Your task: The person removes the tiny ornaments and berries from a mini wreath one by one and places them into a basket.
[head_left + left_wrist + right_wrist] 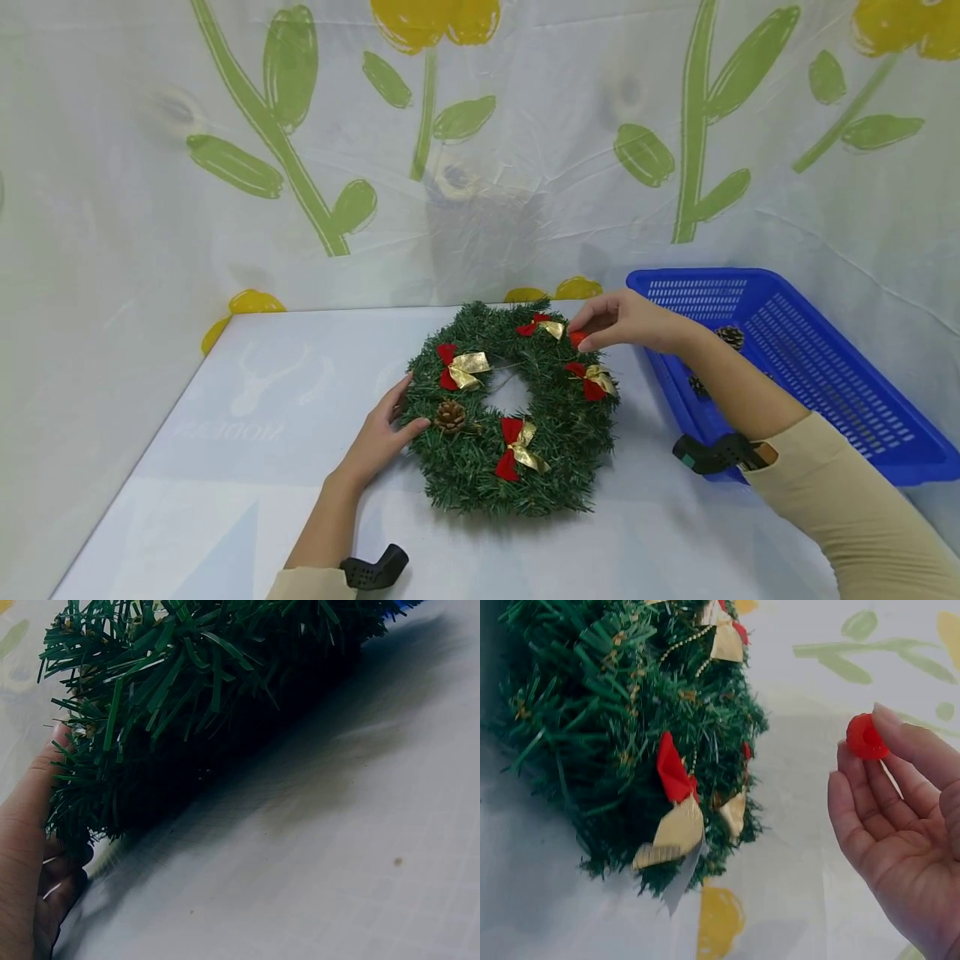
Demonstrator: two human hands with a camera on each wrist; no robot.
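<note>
A green wreath [476, 483] lies on the table, with red-and-gold bows and a brown pinecone [450, 416] on it. My left hand [378, 439] holds its left edge, thumb toward the pinecone; in the left wrist view some fingertips are hidden behind the needles. Between thumb and fingertips, my right hand [637, 321] pinches a small red raspberry-like ornament [867, 737]. In the head view this ornament is at the wreath's upper right, between the top bow [542, 326] and the right bow [592, 381]. The right wrist view shows it apart from the wreath.
A blue plastic basket [847, 333] stands right of the wreath, partly behind my right forearm. Pinecones [730, 337] lie inside it. Behind the white table [247, 450] hangs a flower-printed cloth [540, 167].
</note>
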